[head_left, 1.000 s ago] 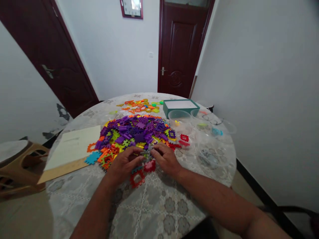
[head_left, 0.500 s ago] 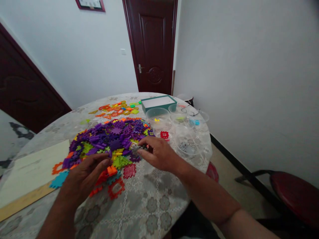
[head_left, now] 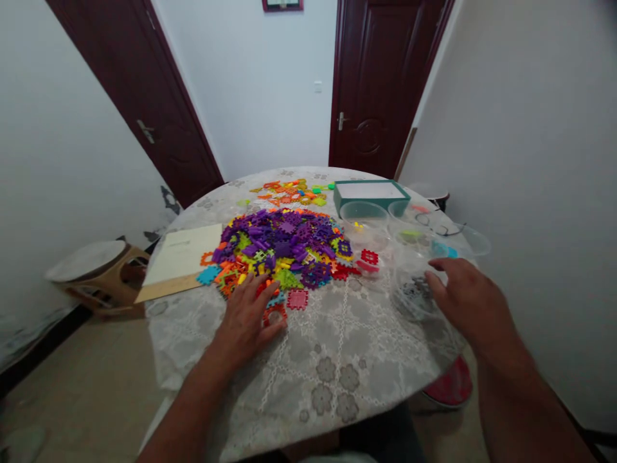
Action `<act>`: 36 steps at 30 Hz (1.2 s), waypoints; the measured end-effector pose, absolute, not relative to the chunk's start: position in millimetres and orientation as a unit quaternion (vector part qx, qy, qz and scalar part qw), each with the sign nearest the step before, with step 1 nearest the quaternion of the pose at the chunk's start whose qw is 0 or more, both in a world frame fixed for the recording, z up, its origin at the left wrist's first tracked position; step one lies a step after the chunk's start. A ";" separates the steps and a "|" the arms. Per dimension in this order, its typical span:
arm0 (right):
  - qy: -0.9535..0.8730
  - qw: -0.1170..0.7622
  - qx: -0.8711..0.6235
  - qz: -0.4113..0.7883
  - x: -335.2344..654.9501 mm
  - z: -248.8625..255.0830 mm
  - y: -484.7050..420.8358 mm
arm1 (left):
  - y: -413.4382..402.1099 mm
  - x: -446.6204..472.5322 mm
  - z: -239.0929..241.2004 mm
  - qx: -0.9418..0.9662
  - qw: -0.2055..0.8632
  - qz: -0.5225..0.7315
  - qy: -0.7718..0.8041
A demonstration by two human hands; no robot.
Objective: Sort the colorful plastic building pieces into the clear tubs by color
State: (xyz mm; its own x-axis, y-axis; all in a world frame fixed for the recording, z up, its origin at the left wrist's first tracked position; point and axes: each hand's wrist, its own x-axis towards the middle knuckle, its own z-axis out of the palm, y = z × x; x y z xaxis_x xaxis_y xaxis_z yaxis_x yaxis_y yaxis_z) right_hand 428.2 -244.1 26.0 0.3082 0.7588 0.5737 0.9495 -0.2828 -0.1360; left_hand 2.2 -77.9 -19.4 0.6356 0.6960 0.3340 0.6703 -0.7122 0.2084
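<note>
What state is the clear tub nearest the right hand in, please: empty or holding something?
Holding something: grey pieces show through the clear tub, next to the right hand.

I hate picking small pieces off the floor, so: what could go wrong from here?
The right hand is at the round, clear plastic tub with small grey pieces in it; a bump could perhaps tip it. The left hand is at the near edge of the multicoloured heap of toothed plastic pieces, so a sweep might scatter some.
</note>
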 end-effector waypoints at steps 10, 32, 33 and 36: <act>-0.732 0.177 -0.658 0.027 291.0 23.3 -154.8 | -70.1 -0.3 -48.2 0.894 -0.027 0.171 0.412; -0.606 0.464 -0.617 0.193 290.9 -41.8 -111.5 | -83.4 22.7 -50.2 0.899 -0.023 0.216 0.381; -0.613 0.458 -0.610 0.207 291.1 -41.4 -112.6 | -84.2 22.4 -48.5 0.897 -0.024 0.222 0.381; -0.646 0.433 -0.581 0.240 287.0 -41.3 -116.7 | -85.8 22.1 -44.5 0.896 -0.029 0.235 0.377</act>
State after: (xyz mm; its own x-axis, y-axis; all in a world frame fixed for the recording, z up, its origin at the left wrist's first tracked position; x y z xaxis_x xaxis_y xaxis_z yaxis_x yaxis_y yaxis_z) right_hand 287.0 -116.7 -41.3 0.0516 0.9584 0.2807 0.5426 0.2091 -0.8136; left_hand 22.1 -85.8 -44.5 0.6055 0.6617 0.4421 0.6890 -0.7139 0.1249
